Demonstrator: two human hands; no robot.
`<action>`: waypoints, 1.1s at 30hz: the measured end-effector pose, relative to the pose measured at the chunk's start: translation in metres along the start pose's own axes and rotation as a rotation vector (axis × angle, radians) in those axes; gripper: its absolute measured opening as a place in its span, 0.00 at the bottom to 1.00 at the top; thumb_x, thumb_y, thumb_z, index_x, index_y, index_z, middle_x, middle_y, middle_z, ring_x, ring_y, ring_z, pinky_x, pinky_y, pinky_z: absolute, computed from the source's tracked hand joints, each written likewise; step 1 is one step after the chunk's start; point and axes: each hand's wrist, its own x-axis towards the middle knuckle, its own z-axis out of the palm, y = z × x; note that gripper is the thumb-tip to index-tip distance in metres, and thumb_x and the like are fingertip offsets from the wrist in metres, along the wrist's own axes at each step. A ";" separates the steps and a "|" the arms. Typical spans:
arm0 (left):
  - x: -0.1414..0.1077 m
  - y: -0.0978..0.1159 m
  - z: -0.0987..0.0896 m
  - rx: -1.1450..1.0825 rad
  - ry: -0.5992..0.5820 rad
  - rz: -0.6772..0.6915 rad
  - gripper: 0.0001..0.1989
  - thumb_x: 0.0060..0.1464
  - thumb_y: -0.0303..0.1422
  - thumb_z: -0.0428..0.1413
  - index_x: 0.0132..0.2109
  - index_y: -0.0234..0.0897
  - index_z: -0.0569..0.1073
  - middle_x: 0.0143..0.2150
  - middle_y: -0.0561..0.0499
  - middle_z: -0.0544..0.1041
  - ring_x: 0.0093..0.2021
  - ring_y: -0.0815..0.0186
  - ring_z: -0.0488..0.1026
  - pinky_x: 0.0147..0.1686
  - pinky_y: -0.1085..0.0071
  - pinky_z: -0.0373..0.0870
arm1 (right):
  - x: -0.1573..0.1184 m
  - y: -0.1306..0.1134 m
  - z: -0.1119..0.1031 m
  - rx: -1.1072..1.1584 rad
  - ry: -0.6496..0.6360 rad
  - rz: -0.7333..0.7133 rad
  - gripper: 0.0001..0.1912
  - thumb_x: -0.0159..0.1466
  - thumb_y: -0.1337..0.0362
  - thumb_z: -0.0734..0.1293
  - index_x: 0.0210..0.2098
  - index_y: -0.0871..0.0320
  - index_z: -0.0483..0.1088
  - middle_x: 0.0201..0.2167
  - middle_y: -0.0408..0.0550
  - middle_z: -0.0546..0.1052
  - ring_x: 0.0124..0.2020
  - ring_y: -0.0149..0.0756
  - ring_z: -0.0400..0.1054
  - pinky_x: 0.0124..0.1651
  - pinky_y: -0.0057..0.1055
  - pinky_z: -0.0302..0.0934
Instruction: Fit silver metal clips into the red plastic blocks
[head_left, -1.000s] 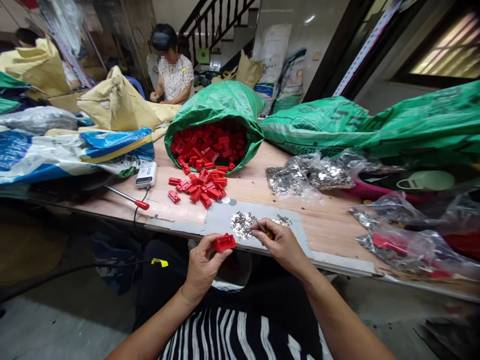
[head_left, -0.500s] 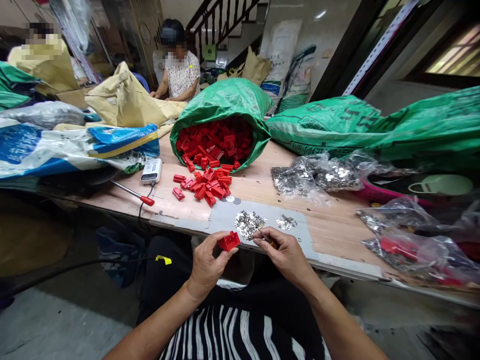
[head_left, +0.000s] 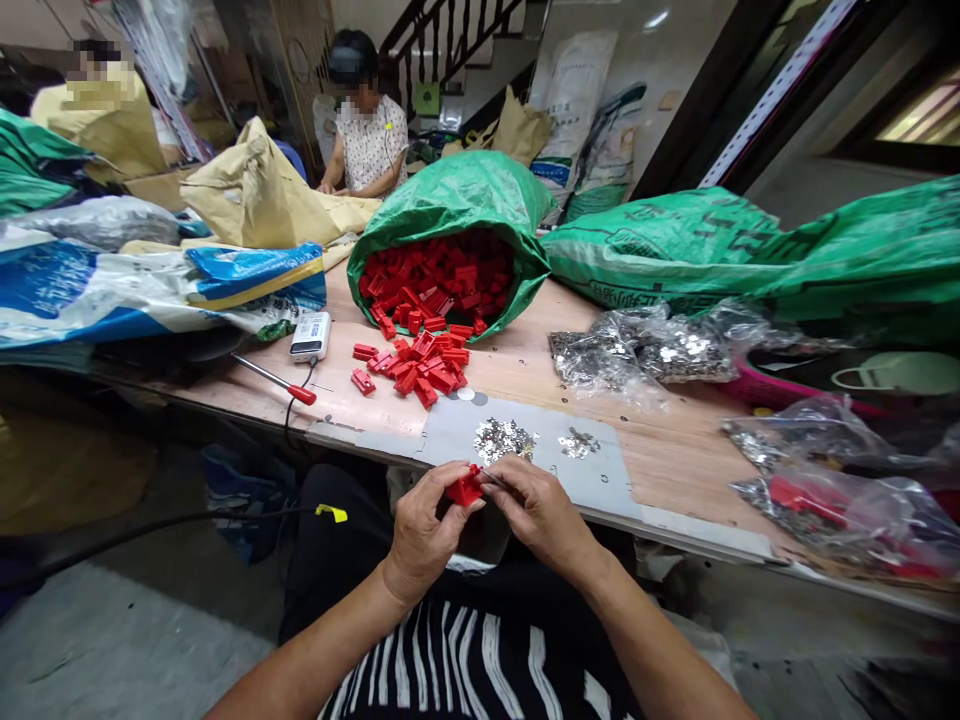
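Observation:
Between the thumb and fingers of my left hand (head_left: 424, 525) is a small red plastic housing (head_left: 464, 487), held just off the table's front edge. My right hand (head_left: 544, 515) is closed on a thin tweezers-like tool (head_left: 495, 481), its tip at the housing's right side. Fingers hide most of the tool, and I cannot make out whether its tip carries a piece. Beyond my hands, a heap of small shiny metal pieces (head_left: 504, 440) and a smaller cluster of metal pieces (head_left: 579, 443) lie on a grey mat (head_left: 450, 428). Loose red housings (head_left: 420, 365) are piled behind, to the left.
A green sack (head_left: 465, 185) spills red housings onto the table. Clear bags of metal parts (head_left: 675, 350) lie to the right, near a pink basket (head_left: 772, 388). On the left are a white device (head_left: 310, 335) and a red-tipped rod (head_left: 274, 379). A person (head_left: 367, 140) sits across the table.
My right hand has moved left, bringing the tool from the metal heap to the red housing. My left hand has tilted the housing. The view has shifted slightly.

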 end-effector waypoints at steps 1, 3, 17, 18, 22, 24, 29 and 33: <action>0.000 0.001 0.000 -0.004 0.007 -0.016 0.15 0.54 0.31 0.58 0.50 0.39 0.71 0.46 0.46 0.78 0.47 0.61 0.76 0.49 0.64 0.74 | 0.000 0.000 -0.002 0.047 -0.019 0.012 0.10 0.67 0.62 0.59 0.37 0.55 0.72 0.33 0.49 0.73 0.37 0.37 0.67 0.40 0.33 0.62; 0.000 0.003 0.000 -0.012 0.018 -0.041 0.15 0.54 0.32 0.58 0.49 0.40 0.71 0.46 0.46 0.79 0.47 0.61 0.76 0.48 0.64 0.74 | -0.001 0.001 -0.007 0.142 -0.027 0.057 0.11 0.67 0.60 0.60 0.39 0.55 0.73 0.35 0.49 0.72 0.38 0.37 0.66 0.42 0.33 0.61; -0.003 0.007 0.000 -0.032 -0.011 0.004 0.15 0.54 0.27 0.57 0.50 0.40 0.71 0.47 0.47 0.79 0.48 0.62 0.76 0.49 0.66 0.73 | -0.002 0.017 0.004 0.410 0.005 0.290 0.13 0.61 0.54 0.66 0.35 0.57 0.64 0.31 0.42 0.68 0.33 0.31 0.61 0.37 0.28 0.57; -0.003 0.008 0.001 -0.032 -0.020 0.014 0.15 0.54 0.27 0.57 0.50 0.40 0.71 0.47 0.47 0.79 0.48 0.62 0.76 0.49 0.65 0.74 | -0.002 0.018 0.004 0.434 -0.006 0.291 0.14 0.61 0.53 0.67 0.35 0.57 0.64 0.31 0.42 0.67 0.33 0.31 0.61 0.37 0.28 0.57; -0.006 0.009 0.001 -0.038 -0.078 0.081 0.15 0.55 0.26 0.55 0.50 0.40 0.70 0.48 0.45 0.78 0.49 0.61 0.75 0.50 0.63 0.74 | -0.001 0.018 0.003 0.578 -0.103 0.318 0.17 0.57 0.52 0.70 0.33 0.57 0.61 0.29 0.40 0.65 0.31 0.30 0.59 0.34 0.26 0.57; -0.008 0.010 0.001 -0.048 -0.102 0.096 0.16 0.55 0.26 0.55 0.51 0.40 0.70 0.48 0.45 0.78 0.49 0.61 0.75 0.49 0.63 0.74 | -0.002 0.017 0.003 0.651 -0.137 0.357 0.19 0.56 0.51 0.70 0.32 0.56 0.60 0.27 0.38 0.64 0.27 0.27 0.56 0.30 0.24 0.54; -0.012 0.009 -0.001 -0.083 -0.137 0.043 0.14 0.54 0.28 0.57 0.49 0.40 0.71 0.47 0.45 0.79 0.47 0.61 0.76 0.47 0.64 0.74 | -0.012 0.016 0.008 0.741 -0.182 0.451 0.22 0.55 0.48 0.70 0.35 0.55 0.60 0.24 0.35 0.60 0.21 0.24 0.48 0.22 0.23 0.43; -0.015 0.008 -0.003 -0.126 -0.172 -0.005 0.14 0.52 0.29 0.58 0.47 0.39 0.72 0.46 0.46 0.79 0.46 0.61 0.77 0.46 0.65 0.75 | -0.023 0.016 0.012 0.817 -0.223 0.489 0.23 0.56 0.46 0.69 0.38 0.55 0.59 0.25 0.35 0.60 0.21 0.24 0.47 0.23 0.23 0.41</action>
